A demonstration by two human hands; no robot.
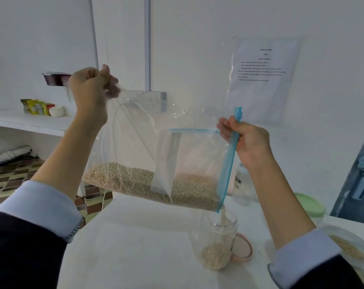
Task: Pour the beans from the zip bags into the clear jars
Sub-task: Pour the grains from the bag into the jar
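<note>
Both hands pinch the limp clear zip bag (147, 147): left hand (91, 90) a corner, right hand (248, 140) its blue zipper; beans stream into the clear plastic jar (216, 240).

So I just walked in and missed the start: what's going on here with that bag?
A person is pouring beans from a zip bag into a clear jar on the white table. The left hand pinches the bag's closed corner up high, and the right hand grips the blue zip edge, so beans stream from the low corner into the jar. The jar is partly filled; most beans remain in the bag. A pink lid lies beside the jar.
</note>
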